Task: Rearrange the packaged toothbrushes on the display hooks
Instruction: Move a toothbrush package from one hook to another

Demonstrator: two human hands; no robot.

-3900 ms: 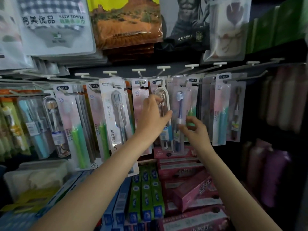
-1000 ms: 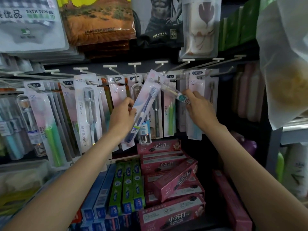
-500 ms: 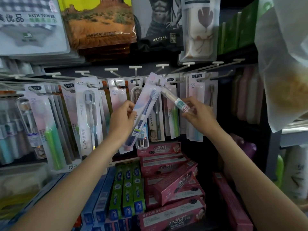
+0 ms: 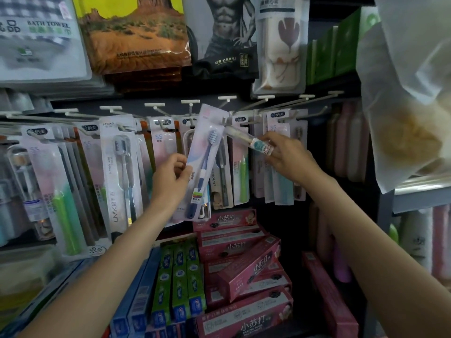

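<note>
A row of metal display hooks (image 4: 258, 104) carries hanging toothbrush packs. My left hand (image 4: 170, 181) pinches the side of a pink-and-white pack with a dark blue toothbrush (image 4: 203, 162), tilted with its top end near a middle hook. My right hand (image 4: 290, 157) grips the lower end of a clear-cased toothbrush pack with a teal label (image 4: 249, 140), which points up and left toward a hook tip. Whether either pack hangs on a hook I cannot tell.
Pink toothpaste boxes (image 4: 244, 267) and green and blue boxes (image 4: 180, 284) are stacked below the hooks. Towel and clothing packs (image 4: 136, 35) hang above. A translucent bag (image 4: 410, 93) hangs close at the right. More toothbrush packs (image 4: 119, 169) crowd the left hooks.
Both hands pulled a pack out from the hooks and now hold them tilted in front of the row. Over the last second the two packs have barely shifted.
</note>
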